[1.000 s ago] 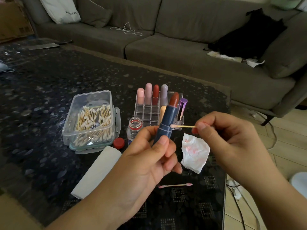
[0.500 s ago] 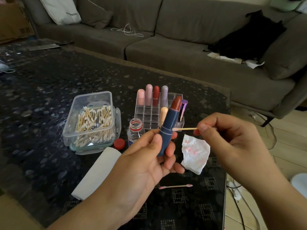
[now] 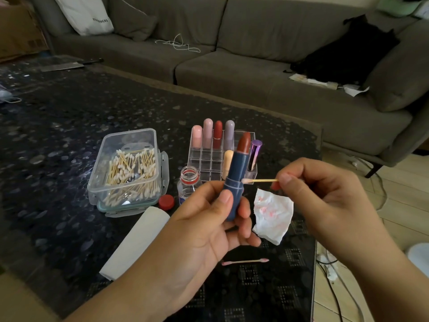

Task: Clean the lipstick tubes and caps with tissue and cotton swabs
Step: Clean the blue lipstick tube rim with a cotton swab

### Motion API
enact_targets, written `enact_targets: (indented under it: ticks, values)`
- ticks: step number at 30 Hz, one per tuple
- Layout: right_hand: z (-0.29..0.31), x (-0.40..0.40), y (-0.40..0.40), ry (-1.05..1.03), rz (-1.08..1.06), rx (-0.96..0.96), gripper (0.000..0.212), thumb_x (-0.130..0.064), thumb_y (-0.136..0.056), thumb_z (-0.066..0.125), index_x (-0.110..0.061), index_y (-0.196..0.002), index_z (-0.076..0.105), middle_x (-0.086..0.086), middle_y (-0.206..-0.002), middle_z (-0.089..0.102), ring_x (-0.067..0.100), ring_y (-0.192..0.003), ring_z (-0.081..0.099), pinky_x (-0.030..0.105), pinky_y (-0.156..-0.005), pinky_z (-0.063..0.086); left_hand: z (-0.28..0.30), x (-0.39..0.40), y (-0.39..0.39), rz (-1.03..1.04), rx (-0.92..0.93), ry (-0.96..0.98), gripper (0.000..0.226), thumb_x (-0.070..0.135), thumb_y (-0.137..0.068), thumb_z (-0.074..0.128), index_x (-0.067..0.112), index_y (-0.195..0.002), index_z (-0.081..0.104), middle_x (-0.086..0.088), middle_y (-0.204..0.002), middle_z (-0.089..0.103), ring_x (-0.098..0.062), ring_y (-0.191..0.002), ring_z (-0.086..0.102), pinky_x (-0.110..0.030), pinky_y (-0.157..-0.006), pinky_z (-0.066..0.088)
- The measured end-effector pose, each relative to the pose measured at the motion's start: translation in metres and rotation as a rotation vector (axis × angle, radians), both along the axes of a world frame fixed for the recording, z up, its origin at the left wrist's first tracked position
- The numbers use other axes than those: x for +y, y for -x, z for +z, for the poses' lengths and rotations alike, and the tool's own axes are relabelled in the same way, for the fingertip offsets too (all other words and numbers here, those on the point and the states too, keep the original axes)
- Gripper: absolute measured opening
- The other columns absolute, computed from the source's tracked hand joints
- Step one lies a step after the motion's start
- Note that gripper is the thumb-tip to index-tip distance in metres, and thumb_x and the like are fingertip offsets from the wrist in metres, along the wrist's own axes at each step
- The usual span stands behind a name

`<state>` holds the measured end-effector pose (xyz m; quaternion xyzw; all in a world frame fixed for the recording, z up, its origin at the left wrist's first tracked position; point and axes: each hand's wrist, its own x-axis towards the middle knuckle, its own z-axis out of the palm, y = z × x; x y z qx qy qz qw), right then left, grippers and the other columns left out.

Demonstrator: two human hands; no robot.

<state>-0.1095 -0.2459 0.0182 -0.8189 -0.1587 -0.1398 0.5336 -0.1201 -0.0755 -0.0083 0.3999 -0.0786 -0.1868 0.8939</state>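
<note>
Left hand: fingers and thumb curled round blue lipstick tube, held upright, brown-red bullet exposed. Right hand: thumb and fingertips pinching cotton swab, its tip touching the tube's right side. Clear organizer behind: six lipsticks standing in compartments. Clear box, left: loose cotton swabs. Small open bottle and red cap between box and organizer. Stained tissue on dark table, below right hand. Used pink swab near table edge. Folded white tissue below box.
</note>
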Motion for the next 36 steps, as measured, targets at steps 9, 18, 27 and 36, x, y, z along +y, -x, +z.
enact_targets:
  ticks: [9, 18, 27, 36]
  values:
    - [0.0002, 0.0058, 0.0024, 0.04, 0.026, -0.021, 0.026, -0.046, -0.079, 0.052, -0.024, -0.076, 0.066, 0.011, -0.06, 0.054, 0.024, -0.054, 0.046, 0.023, -0.047, 0.036, -0.0045, 0.0, -0.0018, -0.053, 0.029, 0.09, 0.027, 0.028, -0.076, 0.063, 0.007, -0.09, 0.073, -0.006, -0.066, 0.052, -0.013, -0.053, 0.048, -0.032, -0.06, 0.052]
    - [-0.0009, 0.0034, -0.0003, 0.029, 0.03, -0.003, 0.022, -0.042, -0.079, 0.056, -0.023, -0.074, 0.066, 0.008, -0.059, 0.055, 0.011, -0.048, 0.042, 0.011, -0.047, 0.033, -0.0063, -0.0002, -0.0022, -0.078, -0.019, 0.059, 0.017, 0.013, -0.069, 0.07, 0.018, -0.085, 0.072, -0.002, -0.063, 0.047, -0.011, -0.051, 0.045, -0.029, -0.06, 0.05]
    - [0.0012, -0.0008, 0.0003, 0.005, 0.047, -0.008, 0.025, -0.045, -0.078, 0.054, -0.024, -0.073, 0.067, 0.014, -0.06, 0.054, 0.03, -0.051, 0.046, 0.031, -0.044, 0.034, -0.003, -0.0003, -0.0014, -0.045, 0.018, 0.055, 0.024, 0.023, -0.079, 0.059, 0.008, -0.09, 0.073, -0.006, -0.068, 0.054, -0.014, -0.053, 0.049, -0.031, -0.058, 0.051]
    - [0.0052, -0.002, 0.0022, -0.036, 0.092, -0.005, 0.023, -0.042, -0.076, 0.055, -0.023, -0.068, 0.065, -0.008, -0.049, 0.048, 0.001, -0.041, 0.035, 0.01, -0.042, 0.028, -0.0074, 0.0064, -0.0039, -0.194, 0.0, 0.173, 0.03, 0.03, -0.08, 0.071, 0.008, -0.1, 0.069, -0.003, -0.07, 0.049, -0.013, -0.057, 0.046, -0.033, -0.066, 0.051]
